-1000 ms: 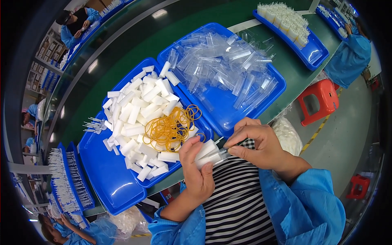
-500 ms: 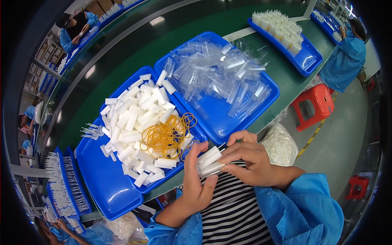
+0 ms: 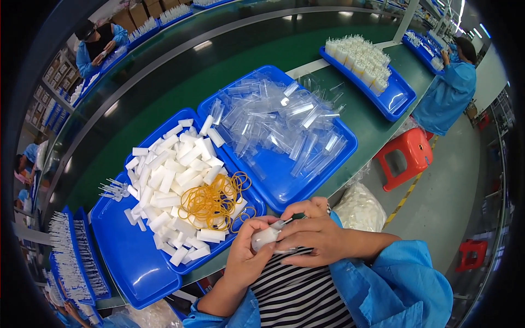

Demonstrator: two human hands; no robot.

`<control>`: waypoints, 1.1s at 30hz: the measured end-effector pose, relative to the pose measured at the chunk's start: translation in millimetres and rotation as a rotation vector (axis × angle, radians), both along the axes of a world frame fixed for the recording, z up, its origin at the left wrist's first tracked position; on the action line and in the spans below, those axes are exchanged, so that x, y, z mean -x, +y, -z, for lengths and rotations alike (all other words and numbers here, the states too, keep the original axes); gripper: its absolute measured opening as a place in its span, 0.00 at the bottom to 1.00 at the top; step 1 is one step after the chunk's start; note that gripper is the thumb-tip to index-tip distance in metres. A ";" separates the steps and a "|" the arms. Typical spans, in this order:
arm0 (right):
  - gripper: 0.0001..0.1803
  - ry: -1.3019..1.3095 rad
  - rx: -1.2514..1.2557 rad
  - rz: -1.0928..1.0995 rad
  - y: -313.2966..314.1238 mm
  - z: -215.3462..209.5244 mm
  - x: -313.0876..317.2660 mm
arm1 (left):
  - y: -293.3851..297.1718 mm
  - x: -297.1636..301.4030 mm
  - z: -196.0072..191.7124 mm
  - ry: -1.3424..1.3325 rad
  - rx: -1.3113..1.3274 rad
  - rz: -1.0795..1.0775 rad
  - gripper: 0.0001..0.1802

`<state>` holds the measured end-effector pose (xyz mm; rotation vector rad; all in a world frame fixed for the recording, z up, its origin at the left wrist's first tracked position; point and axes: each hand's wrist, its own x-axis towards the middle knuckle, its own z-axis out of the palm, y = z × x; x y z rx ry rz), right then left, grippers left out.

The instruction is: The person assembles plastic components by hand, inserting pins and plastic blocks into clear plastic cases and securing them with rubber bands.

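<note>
Close in front of my striped top, my left hand [image 3: 245,252] is closed around a small bundle of white foam pieces [image 3: 266,237]. Clear plastic seems to wrap part of the bundle, and a thin pin sticks out at its far end. From the other side my right hand [image 3: 319,236] grips the same bundle, its fingers bent over it and hiding much of it. Yellow rubber bands [image 3: 210,203] lie in a tangle just beyond my left hand, on top of a heap of loose white foam pieces [image 3: 169,175].
Clear plastic sleeves [image 3: 279,115] fill a blue tray [image 3: 279,191] beyond my hands. Thin white-tipped pins [image 3: 114,190] lie left of the foam. Finished-looking white bundles [image 3: 361,63] stand in a tray at far right. A red stool [image 3: 407,156] and stuffed plastic bag [image 3: 360,210] are right; co-workers sit around.
My hands have closed together over the bundle, and my left fingers now curl round it. The whole view has shifted, so trays appear lower and further left.
</note>
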<state>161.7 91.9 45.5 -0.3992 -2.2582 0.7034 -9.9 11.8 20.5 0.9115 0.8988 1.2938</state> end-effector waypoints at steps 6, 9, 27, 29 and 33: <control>0.11 -0.221 -0.402 0.214 67.9 -8.5 -19.0 | -2.1 2.1 -0.1 0.062 0.022 -0.099 0.14; 0.10 -0.527 -0.496 0.301 86.5 -5.6 -17.9 | -3.3 3.6 -2.1 0.362 -0.083 -0.236 0.14; 0.06 0.005 0.318 -0.136 44.5 2.6 -1.6 | 2.8 6.4 -6.6 0.717 -0.239 -0.384 0.13; 0.07 0.087 0.707 -0.149 36.0 3.2 -2.8 | 3.6 6.8 -6.8 0.719 -0.237 -0.385 0.13; 0.12 0.143 0.783 -0.128 23.3 4.8 -3.5 | 2.9 6.6 -4.5 0.723 -0.243 -0.401 0.13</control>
